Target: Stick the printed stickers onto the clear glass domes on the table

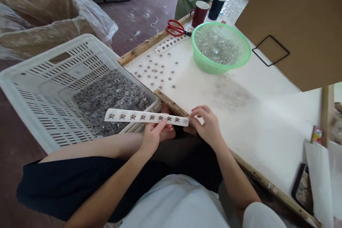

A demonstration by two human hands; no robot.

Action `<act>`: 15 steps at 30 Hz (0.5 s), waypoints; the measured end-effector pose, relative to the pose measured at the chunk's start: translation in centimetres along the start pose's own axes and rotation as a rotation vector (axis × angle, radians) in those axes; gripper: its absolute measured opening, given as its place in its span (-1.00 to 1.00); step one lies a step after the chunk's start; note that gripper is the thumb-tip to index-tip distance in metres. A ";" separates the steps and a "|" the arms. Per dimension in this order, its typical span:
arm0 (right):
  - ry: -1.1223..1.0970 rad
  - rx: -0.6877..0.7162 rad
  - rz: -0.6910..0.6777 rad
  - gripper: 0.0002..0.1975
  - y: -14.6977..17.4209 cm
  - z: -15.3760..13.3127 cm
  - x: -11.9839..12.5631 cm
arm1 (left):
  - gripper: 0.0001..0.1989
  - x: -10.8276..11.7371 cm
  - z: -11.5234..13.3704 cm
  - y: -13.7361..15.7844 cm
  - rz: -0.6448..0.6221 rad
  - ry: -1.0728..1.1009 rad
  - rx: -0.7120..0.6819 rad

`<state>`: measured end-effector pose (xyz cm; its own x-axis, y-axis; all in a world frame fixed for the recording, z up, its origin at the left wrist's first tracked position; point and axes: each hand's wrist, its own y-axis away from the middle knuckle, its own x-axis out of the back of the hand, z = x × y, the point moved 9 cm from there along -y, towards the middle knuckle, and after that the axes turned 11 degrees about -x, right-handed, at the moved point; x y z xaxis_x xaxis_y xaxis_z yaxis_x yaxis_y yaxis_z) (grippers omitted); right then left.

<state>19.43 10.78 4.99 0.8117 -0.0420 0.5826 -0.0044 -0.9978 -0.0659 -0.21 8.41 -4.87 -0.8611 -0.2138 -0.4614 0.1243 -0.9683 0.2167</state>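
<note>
A white strip of stickers, printed with a row of small animal faces, is pinched near its right part in my left hand. My right hand is at the strip's right end, thumb and forefinger pressed together; whether a sticker is between them is too small to make out. The strip's last spot on the right looks bare. Beyond my hands, several small animal-face pieces lie spread over the white tabletop. A light green basket full of clear, glassy pieces stands behind my right hand.
To the left, a white plastic crate holds many small pieces. Red-handled scissors lie by another sticker strip. A maroon mug and a dark mug stand at the back. A cardboard sheet and a phone are right.
</note>
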 end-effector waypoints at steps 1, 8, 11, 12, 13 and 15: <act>-0.019 -0.025 0.052 -0.93 -1.0 0.8 1.3 | -0.67 0.0 0.1 0.0 0.009 0.011 0.001; 0.028 -0.366 0.119 -0.86 -9.7 10.3 5.9 | -0.70 -0.3 -0.1 -0.1 0.005 0.021 0.033; 0.107 -0.425 0.070 -0.88 -11.2 11.9 5.3 | -0.71 -0.1 -0.3 -0.1 0.004 0.019 0.042; 0.136 -0.429 0.064 -0.89 -11.4 12.0 5.1 | -0.70 0.0 -0.3 -0.1 0.007 0.020 0.046; 0.164 -0.429 0.060 -0.89 -11.5 12.0 4.9 | -0.70 0.0 -0.4 -0.1 0.010 0.020 0.053; 0.207 -0.426 0.056 -0.90 -11.6 11.9 4.7 | -0.69 0.1 -0.5 -0.1 0.016 0.015 0.065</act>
<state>30.30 22.76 -1.17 0.6701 -0.0625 0.7397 -0.3193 -0.9238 0.2112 -0.07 8.44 -5.38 -0.8515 -0.2313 -0.4706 0.1052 -0.9546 0.2788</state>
